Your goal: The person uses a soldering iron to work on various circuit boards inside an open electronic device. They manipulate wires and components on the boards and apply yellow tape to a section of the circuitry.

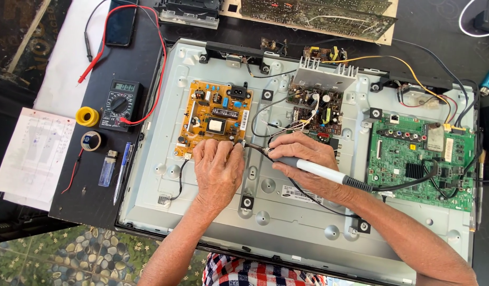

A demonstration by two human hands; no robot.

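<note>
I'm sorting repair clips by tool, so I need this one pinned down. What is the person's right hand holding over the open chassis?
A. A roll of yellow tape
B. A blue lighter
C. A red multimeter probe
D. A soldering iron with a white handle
D: the right hand grips a white-handled soldering iron with a black cord, its tip pointing at the lower right corner of the orange circuit board, beside the left hand.

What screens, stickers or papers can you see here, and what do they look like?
Meter: left of the metal panel, black, small grey screen.
Phone: top left, dark blank screen.
Paper: far left, white with faint writing.
Sticker: under the right hand, white strip.
</note>
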